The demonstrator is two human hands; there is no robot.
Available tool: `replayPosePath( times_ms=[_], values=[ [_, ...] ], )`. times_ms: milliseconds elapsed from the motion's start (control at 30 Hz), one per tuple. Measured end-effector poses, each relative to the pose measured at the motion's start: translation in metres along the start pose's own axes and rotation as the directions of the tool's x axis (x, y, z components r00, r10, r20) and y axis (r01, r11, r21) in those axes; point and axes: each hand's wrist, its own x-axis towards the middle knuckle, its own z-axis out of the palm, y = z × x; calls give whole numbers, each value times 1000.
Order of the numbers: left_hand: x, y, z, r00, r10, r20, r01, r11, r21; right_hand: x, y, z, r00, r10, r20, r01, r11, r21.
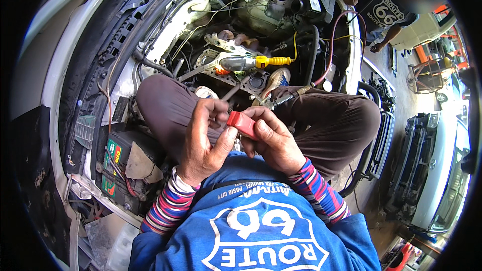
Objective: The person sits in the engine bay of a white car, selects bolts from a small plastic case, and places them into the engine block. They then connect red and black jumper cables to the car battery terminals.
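Observation:
A small red block-shaped thing point(243, 124) is pinched between the thumb and fingers of my right hand point(275, 139), above my lap. I cannot make out its exact kind. My left hand point(201, 143) is beside its left end, fingers apart and bent, the thumb tip at or against the corner. Whether the thumb touches is unclear. Just beyond my hands lies the metal fitting point(284, 100) of a reddish air hose point(335, 45), by my right thigh. Farther off, a work lamp with a yellow handle point(273, 61) rests over the engine block point(257, 82).
I sit inside the engine bay, legs bent. A car battery point(114, 163) is at my left, with a piece of cardboard point(143, 164) on it. A co-worker point(386, 7) stands at the far right. Another vehicle point(427, 170) without its front cover is at the right.

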Motion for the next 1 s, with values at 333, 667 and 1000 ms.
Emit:
replayPosePath(
  times_ms=[333,667,1000],
  values=[
    [3,17,9,979,-77,190,156,880,-448,-7,-3,-2,969,225,98,-192,944,-268],
    [-11,10,19,983,150,-103,-163,977,-138,1,9,5,965,140,220,-47,924,-379],
    [10,28,-3,986,-42,-161,-64,797,-600,-7,4,-2,976,105,190,-17,909,-417]
  ],
)
